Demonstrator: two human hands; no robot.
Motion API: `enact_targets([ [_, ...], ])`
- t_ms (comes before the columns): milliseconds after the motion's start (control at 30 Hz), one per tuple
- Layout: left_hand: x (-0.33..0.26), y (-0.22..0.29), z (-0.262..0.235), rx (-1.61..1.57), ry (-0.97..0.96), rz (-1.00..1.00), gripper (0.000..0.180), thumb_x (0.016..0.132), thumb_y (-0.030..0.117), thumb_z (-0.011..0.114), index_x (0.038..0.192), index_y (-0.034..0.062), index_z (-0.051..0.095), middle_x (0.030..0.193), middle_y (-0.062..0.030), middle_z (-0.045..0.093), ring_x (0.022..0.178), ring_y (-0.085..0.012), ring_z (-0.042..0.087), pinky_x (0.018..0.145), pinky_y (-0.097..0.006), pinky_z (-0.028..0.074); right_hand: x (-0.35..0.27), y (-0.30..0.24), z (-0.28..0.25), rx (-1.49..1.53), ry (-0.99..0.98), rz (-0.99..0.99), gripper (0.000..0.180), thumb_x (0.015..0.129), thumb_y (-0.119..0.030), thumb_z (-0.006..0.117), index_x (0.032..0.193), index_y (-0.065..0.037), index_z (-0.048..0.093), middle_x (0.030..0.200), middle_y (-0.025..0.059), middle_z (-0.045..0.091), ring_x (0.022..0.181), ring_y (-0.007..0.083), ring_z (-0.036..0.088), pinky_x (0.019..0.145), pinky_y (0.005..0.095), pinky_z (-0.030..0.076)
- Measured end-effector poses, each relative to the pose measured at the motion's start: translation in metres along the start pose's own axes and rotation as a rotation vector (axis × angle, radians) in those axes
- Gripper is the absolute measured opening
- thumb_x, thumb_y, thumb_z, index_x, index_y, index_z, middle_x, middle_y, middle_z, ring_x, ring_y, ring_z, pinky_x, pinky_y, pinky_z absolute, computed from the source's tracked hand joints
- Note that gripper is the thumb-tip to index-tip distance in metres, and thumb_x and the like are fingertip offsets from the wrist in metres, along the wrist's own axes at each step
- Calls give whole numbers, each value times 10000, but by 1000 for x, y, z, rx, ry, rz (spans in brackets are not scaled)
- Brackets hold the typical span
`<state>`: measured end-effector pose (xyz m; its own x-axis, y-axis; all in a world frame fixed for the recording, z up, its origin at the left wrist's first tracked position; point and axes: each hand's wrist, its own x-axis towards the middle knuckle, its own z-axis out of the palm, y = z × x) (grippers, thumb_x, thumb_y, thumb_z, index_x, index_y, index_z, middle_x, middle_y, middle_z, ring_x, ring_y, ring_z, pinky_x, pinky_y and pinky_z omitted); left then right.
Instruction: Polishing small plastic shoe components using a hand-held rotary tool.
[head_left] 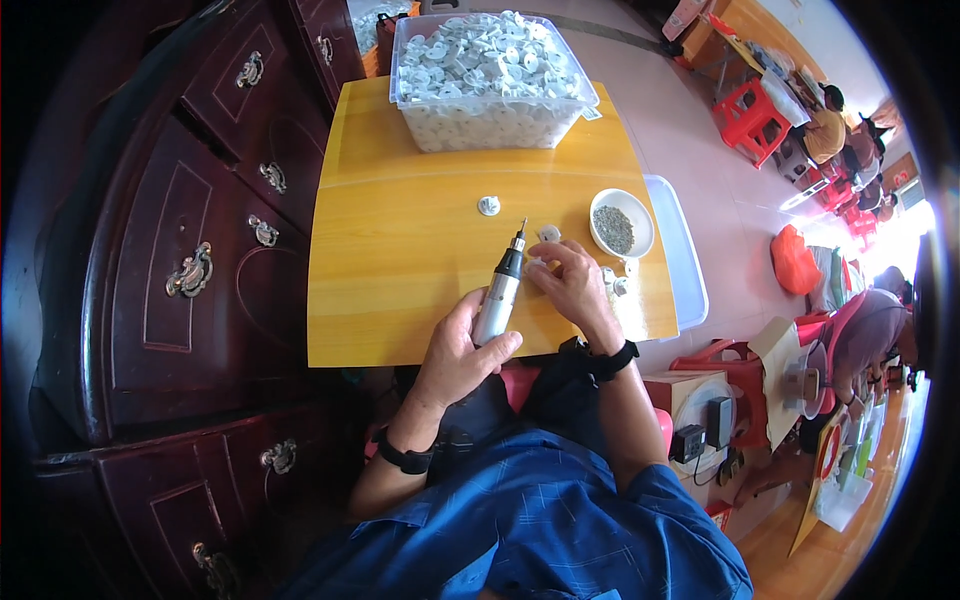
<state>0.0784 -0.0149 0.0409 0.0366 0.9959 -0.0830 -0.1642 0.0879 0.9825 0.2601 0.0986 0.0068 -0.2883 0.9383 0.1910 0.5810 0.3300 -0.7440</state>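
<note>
My left hand (458, 352) is wrapped round a silver and black electric screwdriver (502, 290), its bit tilted up and away from me. To its right, my right hand (570, 285) pinches a small white plastic part (536, 266), partly hidden by the fingers. Another white round part (549, 233) lies just beyond those fingertips, and one more white part (489, 205) sits farther off on the yellow table (400, 240). Beside my right wrist are a few white pieces (616, 282). A white bowl (645, 236) of small grey metal pieces, probably screws, stands right of my right hand.
A clear plastic bin (480, 128) heaped with white parts stands at the table's far edge. Dark wooden drawers (180, 270) rise close on the left. A translucent lid (682, 260) shows beyond the right edge. Red stools (750, 120) and other people are farther right.
</note>
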Motion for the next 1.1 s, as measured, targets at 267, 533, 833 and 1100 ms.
enact_targets([
  [267,0,-13,-3,68,-165,25,589,857,165,710,1353,-18,450,927,-21,558,672,-58,544,561,-218,487,4,-18,-29,879,-97,359,299,1015,-308,534,1096,-45,652,840,-2,626,655,72,557,565,210,440],
  [533,1,-19,-1,120,-211,38,590,854,137,709,1366,-1,450,876,1,548,657,-49,520,573,-214,461,5,-7,-21,1194,-106,301,214,1019,-237,546,1073,-52,639,907,9,630,645,43,538,561,167,427],
  [833,-1,-20,-1,176,-208,58,549,852,131,716,1326,-7,476,824,9,544,632,-48,518,573,-215,448,4,3,-21,1239,-36,286,96,970,-125,616,1048,-79,648,941,9,661,683,42,570,613,172,486],
  [1100,-1,-16,-1,220,-189,-29,598,788,198,762,1273,-48,512,963,-149,649,873,-217,635,829,-338,505,1,4,-20,1273,-1,319,90,985,-143,595,1050,-86,622,971,18,667,704,36,590,652,182,517],
])
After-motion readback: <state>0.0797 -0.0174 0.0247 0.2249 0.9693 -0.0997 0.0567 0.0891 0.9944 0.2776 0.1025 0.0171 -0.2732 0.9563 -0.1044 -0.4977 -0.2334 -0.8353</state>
